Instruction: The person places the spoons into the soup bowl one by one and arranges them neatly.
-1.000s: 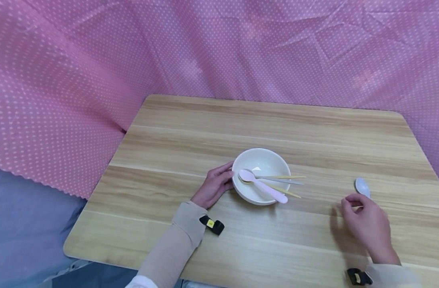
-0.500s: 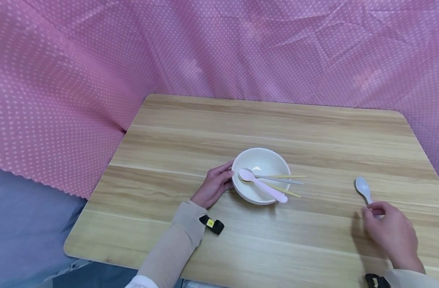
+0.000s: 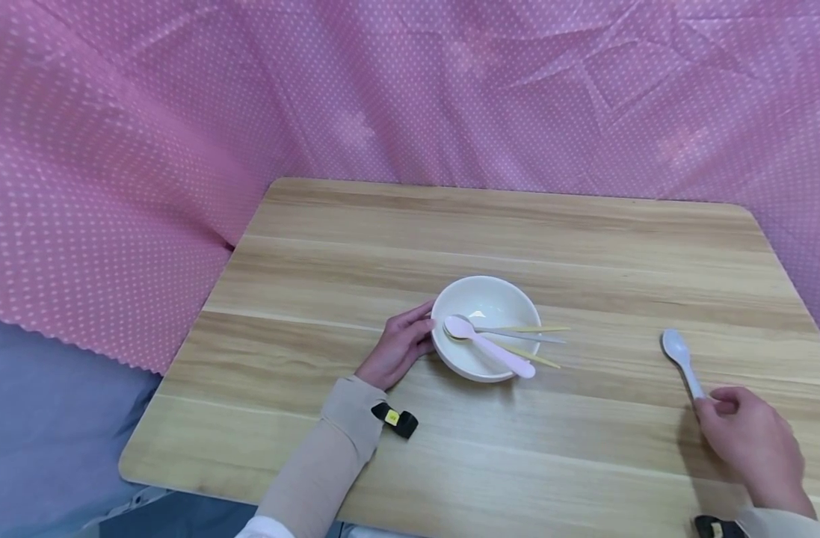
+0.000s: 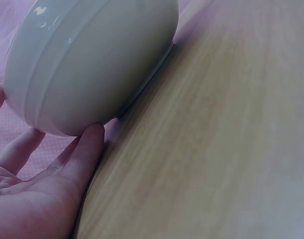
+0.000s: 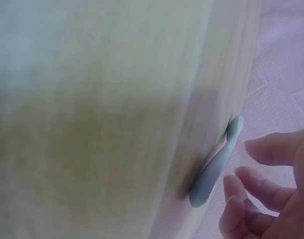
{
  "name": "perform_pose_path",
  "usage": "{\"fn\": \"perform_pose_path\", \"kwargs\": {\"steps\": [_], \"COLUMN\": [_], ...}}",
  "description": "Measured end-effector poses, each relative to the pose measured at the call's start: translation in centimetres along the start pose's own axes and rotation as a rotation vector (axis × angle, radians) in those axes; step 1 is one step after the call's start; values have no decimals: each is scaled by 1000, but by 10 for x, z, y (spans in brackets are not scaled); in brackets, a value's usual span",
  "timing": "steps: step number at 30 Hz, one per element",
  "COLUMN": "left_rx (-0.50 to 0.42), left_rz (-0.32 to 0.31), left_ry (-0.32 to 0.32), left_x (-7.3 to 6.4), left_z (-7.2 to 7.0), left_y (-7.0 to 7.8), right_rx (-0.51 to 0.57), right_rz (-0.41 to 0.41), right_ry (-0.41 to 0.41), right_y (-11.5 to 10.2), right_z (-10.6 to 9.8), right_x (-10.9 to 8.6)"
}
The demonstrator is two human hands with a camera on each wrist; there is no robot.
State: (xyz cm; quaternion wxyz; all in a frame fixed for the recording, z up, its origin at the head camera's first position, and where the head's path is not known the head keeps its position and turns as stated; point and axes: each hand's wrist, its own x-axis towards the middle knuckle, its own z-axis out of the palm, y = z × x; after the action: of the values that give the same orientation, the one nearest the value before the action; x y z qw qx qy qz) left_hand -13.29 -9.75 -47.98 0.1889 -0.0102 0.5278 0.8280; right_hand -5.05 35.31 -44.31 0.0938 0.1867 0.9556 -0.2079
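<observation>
A white bowl (image 3: 486, 299) stands on the wooden table, and my left hand (image 3: 398, 348) rests against its left side. In the left wrist view, fingertips (image 4: 94, 133) touch the bowl's outer wall (image 4: 99, 64). A pink spoon (image 3: 493, 350) lies across the bowl over a grey-blue handle (image 3: 527, 336) and two thin yellow handles (image 3: 551, 329). To the right, a grey-blue spoon (image 3: 679, 353) lies on the table. My right hand (image 3: 753, 441) is at the near end of its handle. The right wrist view shows thumb and fingers apart, with the spoon (image 5: 216, 164) beside them, not gripped.
The wooden table (image 3: 356, 246) has rounded corners. Pink dotted cloth (image 3: 410, 90) hangs behind it and at both sides. Blue-grey fabric (image 3: 53, 418) is at lower left. Black straps (image 3: 395, 420) sit at the sleeve cuffs.
My right hand has moved right and toward the near edge, uncovering the grey-blue spoon's handle. That spoon stays nearly in place. The left hand and bowl hold still.
</observation>
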Motion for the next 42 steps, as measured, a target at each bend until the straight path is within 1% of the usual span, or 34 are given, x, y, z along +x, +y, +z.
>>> {"fn": "perform_pose_path", "kwargs": {"steps": [5, 11, 17, 23, 29, 34, 42], "left_rx": [-6, -2, 0, -6, -12, -10, -13], "left_rz": [7, 6, -3, -3, -10, -4, -4], "left_ry": [-8, -10, -1, 0, 2, 0, 0], "left_x": [0, 0, 0, 0, 0, 0, 0], "left_z": [-1, -1, 0, 1, 1, 0, 0], "left_y": [0, 0, 0, 1, 1, 0, 0], "right_rx": [-17, -22, -19, -20, -17, -15, -10], "right_rz": [39, 43, 67, 72, 95, 89, 37], "right_ry": [-24, -44, -80, -87, -106, -107, -99], "right_y": [4, 5, 5, 4, 3, 2, -1], "right_z": [0, 1, 2, 2, 3, 3, 0], "right_x": [4, 5, 6, 7, 8, 7, 1]}}
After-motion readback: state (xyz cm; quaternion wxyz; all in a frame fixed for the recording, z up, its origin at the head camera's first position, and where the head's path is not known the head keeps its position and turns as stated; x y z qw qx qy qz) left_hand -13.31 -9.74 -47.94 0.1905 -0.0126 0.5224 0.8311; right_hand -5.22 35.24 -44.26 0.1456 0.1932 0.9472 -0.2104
